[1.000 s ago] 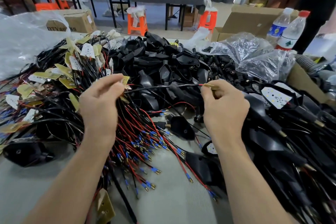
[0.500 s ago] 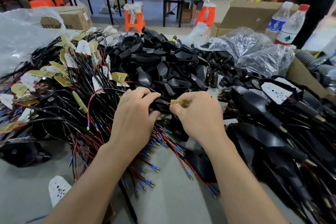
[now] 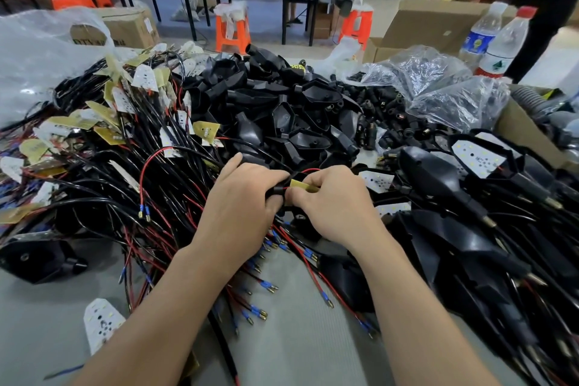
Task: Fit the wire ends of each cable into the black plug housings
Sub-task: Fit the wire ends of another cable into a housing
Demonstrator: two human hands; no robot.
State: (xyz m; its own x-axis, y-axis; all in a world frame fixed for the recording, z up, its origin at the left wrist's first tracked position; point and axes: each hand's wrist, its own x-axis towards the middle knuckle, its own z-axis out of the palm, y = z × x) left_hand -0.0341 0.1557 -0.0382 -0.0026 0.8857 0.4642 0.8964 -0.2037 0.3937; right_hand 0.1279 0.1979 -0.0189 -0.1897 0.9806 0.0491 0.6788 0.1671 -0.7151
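Note:
My left hand (image 3: 241, 207) and my right hand (image 3: 335, 207) meet at the middle of the table. The left hand grips a small black plug housing (image 3: 275, 193), mostly hidden by its fingers. My right hand pinches a cable's small yellow board (image 3: 302, 185), whose red wire (image 3: 308, 170) loops above the housing. A tangle of red and black cables (image 3: 131, 172) with blue-sleeved terminals spreads to the left and under my wrists. Behind my hands rises a pile of empty black housings (image 3: 282, 110).
Assembled black housings with white LED boards (image 3: 476, 157) crowd the right side. Clear plastic bags (image 3: 438, 88) and two water bottles (image 3: 498, 44) stand at the back right beside cardboard boxes (image 3: 438, 22). A loose white board (image 3: 101, 321) lies on the grey table at front left.
Both hands came together from wide apart and dropped toward the table. The left hand took hold of a black housing, and the right brought the yellow board and wire up against it.

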